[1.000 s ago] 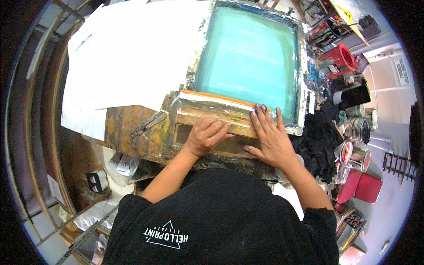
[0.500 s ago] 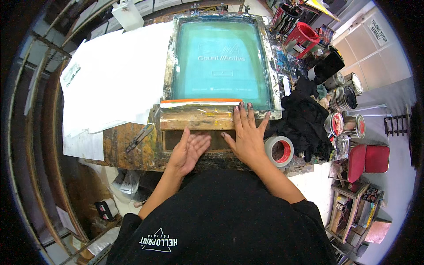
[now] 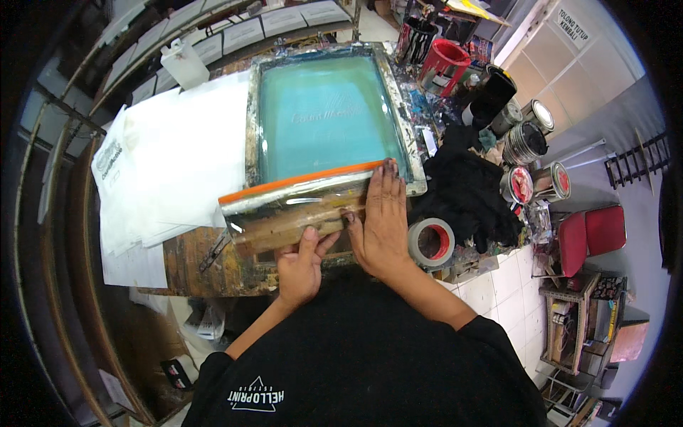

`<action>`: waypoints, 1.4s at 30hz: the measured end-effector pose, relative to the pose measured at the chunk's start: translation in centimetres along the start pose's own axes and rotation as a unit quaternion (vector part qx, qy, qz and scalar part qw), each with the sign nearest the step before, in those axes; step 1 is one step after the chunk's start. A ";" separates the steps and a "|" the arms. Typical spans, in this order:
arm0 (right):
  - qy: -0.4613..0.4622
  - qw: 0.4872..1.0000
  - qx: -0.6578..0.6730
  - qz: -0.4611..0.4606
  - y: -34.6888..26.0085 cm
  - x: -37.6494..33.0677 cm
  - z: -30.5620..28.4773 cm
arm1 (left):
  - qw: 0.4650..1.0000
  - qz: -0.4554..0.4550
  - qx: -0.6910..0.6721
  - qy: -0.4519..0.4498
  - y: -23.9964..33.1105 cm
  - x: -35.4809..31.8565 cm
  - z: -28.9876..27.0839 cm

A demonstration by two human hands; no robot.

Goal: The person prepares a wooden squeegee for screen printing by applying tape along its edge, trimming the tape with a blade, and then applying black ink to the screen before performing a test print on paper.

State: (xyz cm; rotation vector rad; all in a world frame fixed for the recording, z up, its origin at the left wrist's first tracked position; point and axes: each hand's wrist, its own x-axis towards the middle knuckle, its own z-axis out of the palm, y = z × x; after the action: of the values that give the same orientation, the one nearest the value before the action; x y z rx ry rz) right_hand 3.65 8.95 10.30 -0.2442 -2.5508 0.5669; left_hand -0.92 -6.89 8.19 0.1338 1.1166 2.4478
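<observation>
Squeegee (image 3: 299, 213) with a wooden handle and an orange-edged blade lies across the near end of the teal screen frame (image 3: 324, 117), tilted so its right end sits farther away. Left hand (image 3: 299, 267) rests open on the near side of the wooden handle, fingers stretched onto it, not closed around it. Right hand (image 3: 380, 217) lies flat with fingers spread over the right end of the squeegee and the frame's near rail, fingertips reaching the mesh edge. White sheets (image 3: 171, 156) are stacked to the left on the stained table (image 3: 206, 267). Just right of the right hand sits a tape roll (image 3: 430, 242), beside a black cloth (image 3: 462, 196); paint cans (image 3: 530, 153) stand farther right. The table's near edge is hidden by the person's dark shirt.
</observation>
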 end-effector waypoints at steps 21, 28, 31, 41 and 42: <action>0.069 0.763 0.588 0.259 6.9 0.8 -1.4 | 0.989 0.021 0.088 -0.117 0.2 3.0 -0.4; 0.244 0.849 0.365 0.293 9.9 0.2 2.9 | 0.986 -0.039 0.106 -0.124 -0.4 3.5 0.9; 0.292 0.845 0.344 0.286 8.7 1.8 0.9 | 0.964 -0.130 0.206 -0.105 -0.1 3.1 1.8; 0.317 0.891 0.242 0.217 8.6 2.2 -3.4 | 0.637 0.417 0.645 -0.058 7.5 2.7 4.2; 0.304 0.896 0.245 0.210 7.9 1.8 -3.4 | 0.610 0.394 0.686 -0.036 6.2 4.0 4.4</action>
State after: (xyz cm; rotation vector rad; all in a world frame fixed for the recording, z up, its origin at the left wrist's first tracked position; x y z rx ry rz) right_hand 4.41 17.70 10.32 -0.6765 -1.6844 1.0765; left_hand -5.52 -5.59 15.32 1.3841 3.0731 1.2955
